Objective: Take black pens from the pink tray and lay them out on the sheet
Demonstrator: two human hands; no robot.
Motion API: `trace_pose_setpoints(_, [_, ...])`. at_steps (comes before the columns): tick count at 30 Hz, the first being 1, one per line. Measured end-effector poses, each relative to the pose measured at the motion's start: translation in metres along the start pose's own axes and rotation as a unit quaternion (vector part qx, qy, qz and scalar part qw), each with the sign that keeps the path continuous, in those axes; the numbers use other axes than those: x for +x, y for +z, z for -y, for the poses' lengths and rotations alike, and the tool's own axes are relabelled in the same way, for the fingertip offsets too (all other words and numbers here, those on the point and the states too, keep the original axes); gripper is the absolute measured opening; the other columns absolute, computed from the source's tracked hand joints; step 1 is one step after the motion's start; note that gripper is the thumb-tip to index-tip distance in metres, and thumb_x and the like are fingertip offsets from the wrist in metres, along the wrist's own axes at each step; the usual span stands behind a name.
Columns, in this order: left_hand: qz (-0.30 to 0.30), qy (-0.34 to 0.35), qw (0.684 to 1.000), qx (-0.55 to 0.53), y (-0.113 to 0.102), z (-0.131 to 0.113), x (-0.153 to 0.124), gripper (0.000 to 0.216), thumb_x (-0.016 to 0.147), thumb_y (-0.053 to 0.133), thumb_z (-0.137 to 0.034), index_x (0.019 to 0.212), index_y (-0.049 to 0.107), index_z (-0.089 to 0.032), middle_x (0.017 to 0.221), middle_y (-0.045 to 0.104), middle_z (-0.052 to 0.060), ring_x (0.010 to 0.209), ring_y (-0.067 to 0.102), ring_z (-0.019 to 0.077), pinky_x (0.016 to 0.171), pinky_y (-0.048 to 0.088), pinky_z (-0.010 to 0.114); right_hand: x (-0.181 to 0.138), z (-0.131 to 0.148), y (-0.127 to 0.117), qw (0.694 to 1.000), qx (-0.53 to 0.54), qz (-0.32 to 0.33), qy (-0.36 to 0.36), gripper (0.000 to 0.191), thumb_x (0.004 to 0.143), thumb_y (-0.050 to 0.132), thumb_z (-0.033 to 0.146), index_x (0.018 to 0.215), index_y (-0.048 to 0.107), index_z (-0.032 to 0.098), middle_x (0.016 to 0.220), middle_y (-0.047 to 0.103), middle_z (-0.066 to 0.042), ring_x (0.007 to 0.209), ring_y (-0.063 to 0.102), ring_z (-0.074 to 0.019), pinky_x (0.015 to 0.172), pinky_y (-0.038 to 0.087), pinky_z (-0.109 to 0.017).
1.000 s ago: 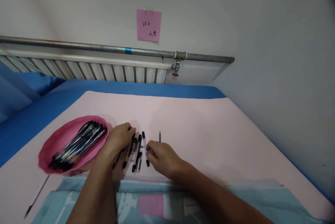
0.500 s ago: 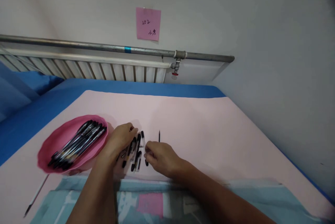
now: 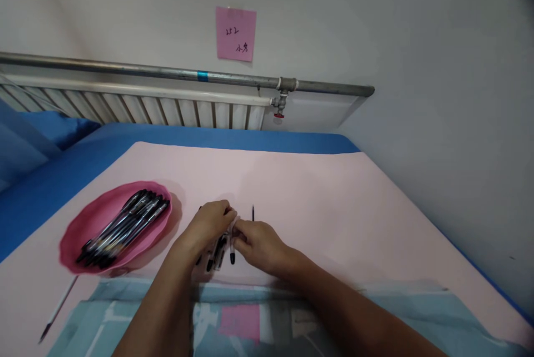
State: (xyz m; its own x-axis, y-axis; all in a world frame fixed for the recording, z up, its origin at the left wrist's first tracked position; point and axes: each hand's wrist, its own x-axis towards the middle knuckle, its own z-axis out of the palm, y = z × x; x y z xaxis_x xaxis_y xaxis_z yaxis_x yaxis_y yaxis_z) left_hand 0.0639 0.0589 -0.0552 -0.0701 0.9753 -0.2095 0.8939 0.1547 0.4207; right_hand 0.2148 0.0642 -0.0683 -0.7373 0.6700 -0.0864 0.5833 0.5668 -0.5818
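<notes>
My right hand (image 3: 261, 244) is closed in a pinch on a clear pen with a black end (image 3: 232, 258), which points toward me below the fingertips. Close against it, my left hand (image 3: 212, 222) has its fingers pressed together near the pen's upper part; what they pinch is hidden. Under and beside the left hand lie several loose black-and-clear pen parts (image 3: 217, 252), partly covered by it. A thin dark-tipped piece (image 3: 252, 213) rests just beyond my right hand, its lower part out of sight.
To the left, a pink oval basket (image 3: 69, 240) holds a pile of black-capped clear pens (image 3: 125, 229). A slim white stick with a dark tip (image 3: 58, 310) lies in front of it. Light-blue patterned cloth (image 3: 137, 312) covers the near edge. A radiator (image 3: 167, 109) and pipe (image 3: 146, 72) run along the wall.
My left hand has moved right, from over the pen parts to beside my right hand, and its fingers now meet near the pen. My right hand has hardly moved.
</notes>
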Motion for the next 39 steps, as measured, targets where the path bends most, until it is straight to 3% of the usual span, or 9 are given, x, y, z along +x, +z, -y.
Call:
trace_pose_setpoints(6, [0.001, -0.005, 0.999, -0.034, -0.002, 0.0, -0.001, 0.027, 0.077, 0.04, -0.036, 0.073, 0.06, -0.018, 0.072, 0.065, 0.005, 0.066, 0.056, 0.0163, 0.059, 0.036, 0.026, 0.0, -0.002, 0.002, 0.999, 0.025, -0.022, -0.005, 0.01, 0.077, 0.044, 0.02, 0.077, 0.053, 0.017, 0.067, 0.056, 0.001, 0.057, 0.046, -0.0099, 0.052, 0.028, -0.021])
trace_pose_setpoints(10, [0.006, 0.007, 0.996, -0.093, -0.004, -0.003, -0.003, 0.025, 0.077, 0.041, -0.037, 0.069, 0.057, -0.019, 0.068, 0.062, 0.003, 0.064, 0.055, 0.0149, 0.059, 0.037, 0.025, 0.004, -0.01, 0.004, 0.992, 0.117, -0.051, 0.015, 0.01, 0.077, 0.041, 0.018, 0.076, 0.052, 0.018, 0.064, 0.053, 0.003, 0.057, 0.046, -0.0091, 0.052, 0.031, -0.02])
trace_pose_setpoints(15, [0.037, 0.021, 0.981, -0.19, -0.006, -0.008, -0.007, 0.029, 0.077, 0.039, -0.042, 0.067, 0.053, -0.019, 0.062, 0.057, 0.0, 0.059, 0.051, 0.0134, 0.053, 0.036, 0.024, 0.014, -0.023, 0.001, 0.948, 0.282, -0.104, 0.106, 0.007, 0.075, 0.043, 0.021, 0.073, 0.049, 0.019, 0.053, 0.047, 0.006, 0.046, 0.044, -0.0079, 0.045, 0.034, -0.019])
trace_pose_setpoints(19, [0.049, 0.011, 0.972, -0.232, -0.006, -0.015, -0.009, 0.03, 0.076, 0.039, -0.045, 0.069, 0.053, -0.018, 0.06, 0.054, -0.001, 0.054, 0.049, 0.0124, 0.05, 0.034, 0.024, 0.019, -0.03, -0.005, 0.92, 0.344, -0.141, 0.12, 0.006, 0.074, 0.046, 0.023, 0.07, 0.049, 0.019, 0.048, 0.044, 0.007, 0.039, 0.041, -0.0072, 0.039, 0.033, -0.019])
trace_pose_setpoints(30, [0.049, 0.003, 0.962, -0.27, 0.0, -0.015, -0.007, 0.038, 0.076, 0.04, -0.051, 0.078, 0.057, -0.018, 0.067, 0.059, 0.001, 0.057, 0.055, 0.0148, 0.052, 0.037, 0.025, 0.025, -0.056, -0.017, 0.901, 0.351, -0.21, 0.143, 0.01, 0.07, 0.05, 0.026, 0.071, 0.054, 0.017, 0.056, 0.052, 0.003, 0.04, 0.044, -0.0067, 0.038, 0.035, -0.019])
trace_pose_setpoints(39, [0.082, -0.027, 0.929, -0.361, 0.001, -0.015, -0.008, 0.041, 0.075, 0.043, -0.054, 0.088, 0.058, -0.018, 0.058, 0.056, 0.0, 0.053, 0.055, 0.0147, 0.043, 0.031, 0.022, 0.025, -0.062, -0.022, 0.901, 0.347, -0.214, 0.147, 0.01, 0.07, 0.05, 0.026, 0.07, 0.054, 0.017, 0.056, 0.052, 0.003, 0.041, 0.043, -0.0068, 0.038, 0.034, -0.019])
